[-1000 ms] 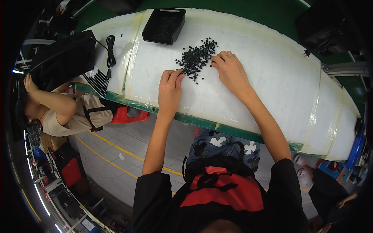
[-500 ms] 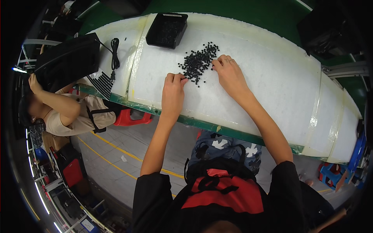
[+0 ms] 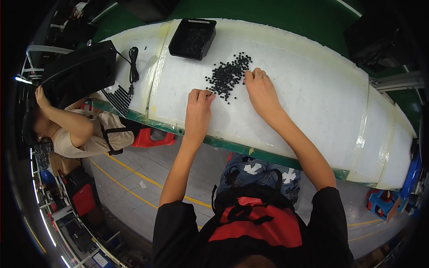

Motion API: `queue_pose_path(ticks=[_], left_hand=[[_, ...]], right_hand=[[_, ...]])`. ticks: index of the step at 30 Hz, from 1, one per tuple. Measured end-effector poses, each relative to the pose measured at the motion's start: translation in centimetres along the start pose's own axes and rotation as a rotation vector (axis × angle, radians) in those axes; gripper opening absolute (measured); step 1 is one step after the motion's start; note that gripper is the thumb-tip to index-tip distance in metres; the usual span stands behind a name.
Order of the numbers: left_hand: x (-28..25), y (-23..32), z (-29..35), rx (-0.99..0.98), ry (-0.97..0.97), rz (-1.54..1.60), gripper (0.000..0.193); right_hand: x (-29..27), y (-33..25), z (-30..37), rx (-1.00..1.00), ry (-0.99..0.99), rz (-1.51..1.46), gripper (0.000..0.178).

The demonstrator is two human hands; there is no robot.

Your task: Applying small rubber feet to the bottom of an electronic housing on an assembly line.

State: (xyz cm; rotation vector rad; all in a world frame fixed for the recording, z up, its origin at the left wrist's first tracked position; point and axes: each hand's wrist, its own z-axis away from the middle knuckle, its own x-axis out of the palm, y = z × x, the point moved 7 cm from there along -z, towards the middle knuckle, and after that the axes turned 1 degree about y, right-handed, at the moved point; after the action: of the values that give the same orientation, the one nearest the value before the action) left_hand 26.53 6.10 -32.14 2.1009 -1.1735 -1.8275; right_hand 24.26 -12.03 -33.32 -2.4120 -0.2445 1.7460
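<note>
A loose pile of small black cube-like pieces (image 3: 227,76) lies on the white-covered table. My left hand (image 3: 198,117) is at the pile's near left edge, thumb and fingertips pinched together. A dark bit shows at those fingertips; whether it is held or lies behind them I cannot make out. Along the pile's right side is my right hand (image 3: 262,94), its fingers curled and closed, with a dark speck by the thumb tip. What its fingers hold, if anything, is too small to tell. Single pieces are scattered around the pile's rim.
Beyond the pile stands a black open bin (image 3: 193,39) with dark contents. On the left are a coiled black cable (image 3: 133,67), rows of small black pieces (image 3: 119,100) and a large black panel (image 3: 80,64). A seated co-worker (image 3: 85,129) has a hand on it.
Both hands have shifted only slightly, staying closed at the pile's edges. The whole view has dipped a little. The co-worker's raised arm looks the same.
</note>
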Motion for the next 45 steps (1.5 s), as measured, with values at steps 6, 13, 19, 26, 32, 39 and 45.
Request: queue_pose_path(ticks=[6, 13, 19, 26, 32, 39, 45], left_hand=[[0.1, 0.7, 0.0, 0.122, -0.01, 0.013, 0.01], [0.5, -0.4, -0.5, 0.045, -0.035, -0.049, 0.009], [-0.2, -2.3, -1.0, -0.077, 0.086, 0.201, 0.007], [-4.1, -2.3, -11.8, -0.017, 0.236, 0.369, 0.011], [-3.7, -3.8, -20.1, 0.108, 0.073, -0.086, 0.016], [-7.0, -3.4, -12.1, 0.088, 0.341, 0.32, 0.017], [-0.6, -3.4, -0.1, -0.145, 0.434, 0.415, 0.016]], right_hand=[[0.2, -1.1, -0.7, 0.01, -0.153, 0.113, 0.023], [0.7, 0.0, -0.1, 0.027, -0.058, 0.041, 0.023], [1.0, 0.7, 0.7, 0.007, -0.029, -0.113, 0.021], [0.5, 1.3, 0.8, -0.022, 0.014, -0.186, 0.01], [-0.5, 1.9, 1.2, -0.008, 0.205, -0.474, 0.008], [-3.8, 3.6, -2.9, 0.19, 0.331, -0.935, 0.011], [-5.3, -2.9, -16.9, -0.29, 0.317, -0.465, 0.017]])
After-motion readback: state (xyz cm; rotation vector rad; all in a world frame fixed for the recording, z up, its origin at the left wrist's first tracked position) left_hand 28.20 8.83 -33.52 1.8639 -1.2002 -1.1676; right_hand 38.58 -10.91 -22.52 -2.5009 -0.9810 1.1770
